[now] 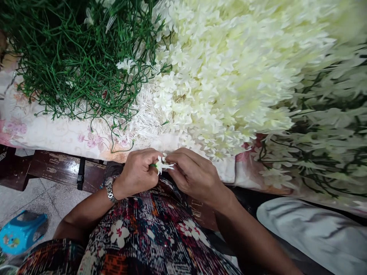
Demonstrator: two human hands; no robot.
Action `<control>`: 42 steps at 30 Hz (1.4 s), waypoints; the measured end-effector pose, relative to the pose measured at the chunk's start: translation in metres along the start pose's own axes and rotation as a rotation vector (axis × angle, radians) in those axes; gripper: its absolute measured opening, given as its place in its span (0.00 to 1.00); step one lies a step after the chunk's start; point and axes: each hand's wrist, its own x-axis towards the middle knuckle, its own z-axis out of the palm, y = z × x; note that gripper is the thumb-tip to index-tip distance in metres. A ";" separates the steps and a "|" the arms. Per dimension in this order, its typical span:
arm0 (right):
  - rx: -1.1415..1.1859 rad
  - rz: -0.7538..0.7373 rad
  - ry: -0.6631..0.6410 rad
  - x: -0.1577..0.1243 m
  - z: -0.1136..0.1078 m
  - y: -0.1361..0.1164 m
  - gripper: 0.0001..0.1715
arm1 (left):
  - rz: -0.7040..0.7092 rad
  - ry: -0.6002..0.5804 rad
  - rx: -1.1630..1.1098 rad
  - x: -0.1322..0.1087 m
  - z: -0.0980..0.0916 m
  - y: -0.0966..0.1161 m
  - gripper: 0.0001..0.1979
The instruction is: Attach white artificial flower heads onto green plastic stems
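My left hand (141, 170), with a metal watch on its wrist, is closed around a green stem that is mostly hidden in the fist. A white artificial flower (159, 165) shows between my two hands, at the end of that stem. Thumb and fingers of my right hand (192, 172) are pinched together at the flower's petals. Just beyond my hands lie a heap of green plastic stems (86, 65), a patch of thin white stamens (143, 118) and a large pile of white flower heads (223, 88).
A floral cloth (63, 133) covers the table. Finished-looking flower sprays (323, 141) with green stems lie at the right. A dark wooden bench (63, 168) and a blue plastic stool (21, 233) are at the lower left. Pale grey fabric (309, 233) shows at the lower right.
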 end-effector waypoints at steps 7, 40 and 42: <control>-0.003 -0.090 0.088 -0.004 -0.005 0.001 0.11 | -0.148 -0.078 -0.205 0.001 -0.012 0.003 0.06; 0.169 0.176 0.088 0.003 0.005 -0.004 0.04 | -0.040 0.157 -0.118 -0.006 0.003 0.004 0.05; 0.166 0.170 0.085 0.004 0.005 -0.005 0.04 | -0.035 0.161 -0.122 -0.006 0.003 0.003 0.05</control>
